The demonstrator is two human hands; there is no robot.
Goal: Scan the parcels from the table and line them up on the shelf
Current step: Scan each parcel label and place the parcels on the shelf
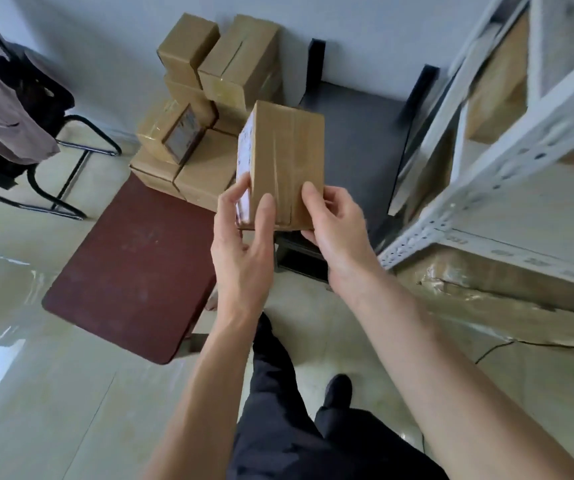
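Observation:
I hold a brown cardboard parcel [285,157] in the air with both hands, its taped face up and a white label on its left side. My left hand [242,244] grips its near left corner, fingers on the label side. My right hand [337,230] grips its near right corner. Behind it, a pile of several brown parcels [206,98] is stacked on the far end of a dark red table [133,271]. A white metal shelf [507,188] stands to the right, with cardboard parcels [497,88] on its levels.
A dark grey low platform with black posts [358,140] lies between table and shelf. A black chair [43,109] draped with a brown garment stands at the left. My legs and a dark shoe [337,389] are below on the glossy floor.

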